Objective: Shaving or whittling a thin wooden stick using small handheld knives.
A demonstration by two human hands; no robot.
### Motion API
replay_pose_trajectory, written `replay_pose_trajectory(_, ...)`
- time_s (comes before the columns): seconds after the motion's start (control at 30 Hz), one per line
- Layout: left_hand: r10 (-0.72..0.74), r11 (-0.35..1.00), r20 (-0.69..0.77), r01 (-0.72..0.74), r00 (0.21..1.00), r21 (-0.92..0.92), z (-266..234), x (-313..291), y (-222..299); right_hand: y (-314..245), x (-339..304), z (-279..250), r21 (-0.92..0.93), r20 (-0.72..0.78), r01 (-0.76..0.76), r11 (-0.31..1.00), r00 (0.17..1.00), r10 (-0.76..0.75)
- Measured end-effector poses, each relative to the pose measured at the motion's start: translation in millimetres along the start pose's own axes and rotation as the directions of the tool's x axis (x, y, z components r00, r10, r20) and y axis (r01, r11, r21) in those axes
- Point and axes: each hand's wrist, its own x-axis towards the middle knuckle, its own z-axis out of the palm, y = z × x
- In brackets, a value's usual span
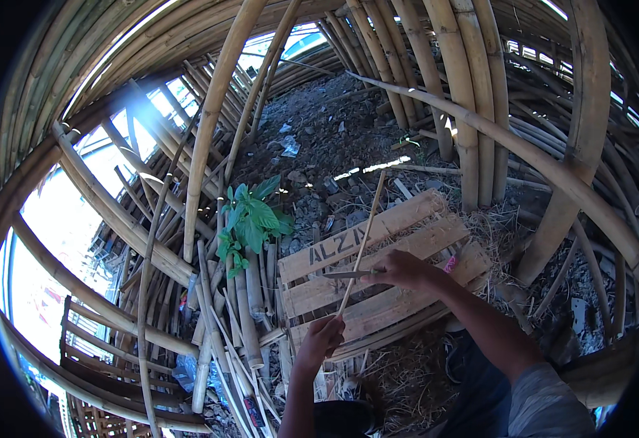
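My left hand (321, 342) is closed around the lower end of a thin bamboo strip (367, 228), which slants up and away from me. In my right hand (401, 270) is the handle of a knife (345, 274). Its dark blade points left and crosses the strip a little above my left hand; whether the edge bites into it I cannot tell. Below both hands lies a slatted wooden crate (400, 221) with dark stencilled lettering on its far slat.
A green leafy plant (250, 219) grows left of the crate, beside several cut bamboo poles (245, 317). Upright bamboo posts (473, 109) and a long slanting pole (509, 142) stand to the right. Rubble (312, 131) covers the ground beyond; straw (414, 379) lies near my feet.
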Motion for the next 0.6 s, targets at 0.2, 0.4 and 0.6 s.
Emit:
replay_pose_trajectory(0.2,-0.016,0.999,-0.018,0.017,1.000,0.038,8,-10,8,24,13,-16,-0.053,-0.294,-0.108,0.993,0.952,0.087)
replay_pose_trajectory(0.4,0.028,0.991,0.049,-0.034,0.998,0.129,8,-1,-9,63,-5,-39,0.156,-0.408,-0.077,0.985,0.903,0.135)
replay_pose_trajectory(0.6,0.028,0.999,-0.080,-0.027,0.996,0.019,-11,5,0,-3,-2,22,-0.001,0.041,-0.011,1.000,0.999,0.011)
